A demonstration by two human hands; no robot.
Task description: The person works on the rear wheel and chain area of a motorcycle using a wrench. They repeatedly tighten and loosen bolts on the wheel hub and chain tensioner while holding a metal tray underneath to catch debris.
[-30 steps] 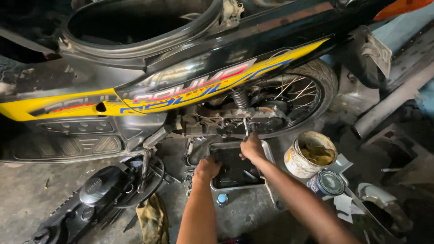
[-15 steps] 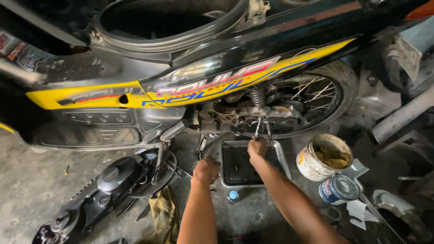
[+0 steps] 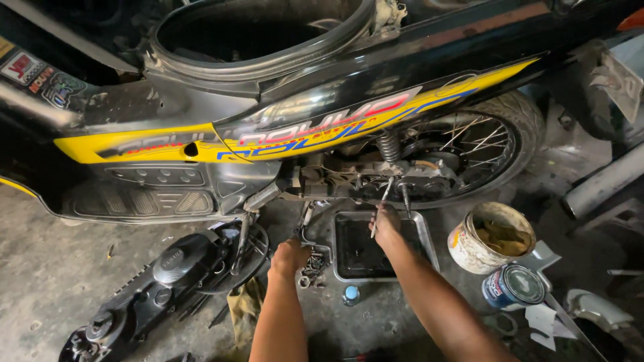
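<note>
The right hand [image 3: 386, 224] grips a thin metal tool [image 3: 381, 204], its long axis near upright, tip up toward the greasy engine [image 3: 402, 177], above the rectangular steel tray [image 3: 422, 231]. The left hand [image 3: 290, 257] is fisted beside small metal parts [image 3: 312, 268]; whether it holds anything is unclear.

To my right on the floor stand an open, grimy white tin [image 3: 492, 238] and a closed round blue-labelled can [image 3: 513, 286]. Red, white and green stickers [image 3: 41, 75] sit top left on the motorcycle body.
</note>
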